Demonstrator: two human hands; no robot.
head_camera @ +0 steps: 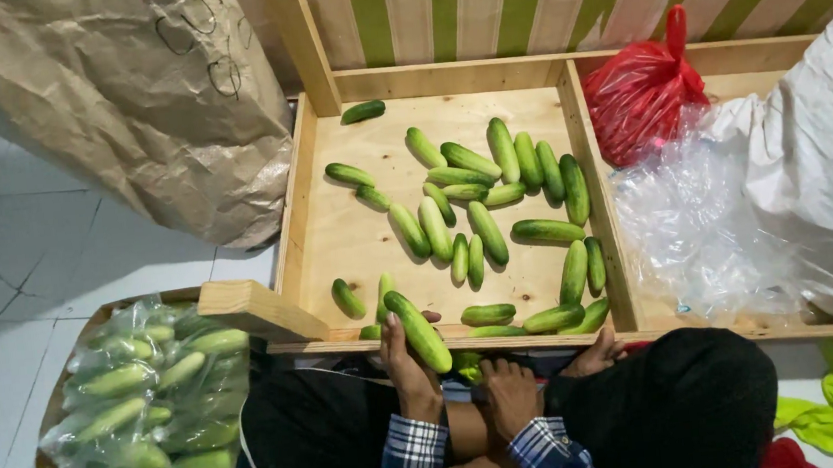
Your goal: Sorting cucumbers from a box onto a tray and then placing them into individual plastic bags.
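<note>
My left hand (408, 367) is at the wooden tray's (296, 206) near edge, gripping a large green cucumber (418, 330) that points up and left over the rim. My right hand (511, 392) lies just to its right, below the rim. Its fingers curl down beside a green piece (466, 364), and what they hold is hidden. Both wrists wear blue plaid sleeves. Several loose cucumbers (489, 232) lie scattered across the tray's light wood floor, most of them in the middle and right.
A basket of bagged cucumbers (146, 418) stands at lower left on the white tiled floor. A crumpled brown paper sack (138, 98) is at upper left. In the tray's right compartment are a red plastic bag (640, 94), clear plastic (692, 225) and a white sack (817, 159). Dark cloth (683, 411) is at lower right.
</note>
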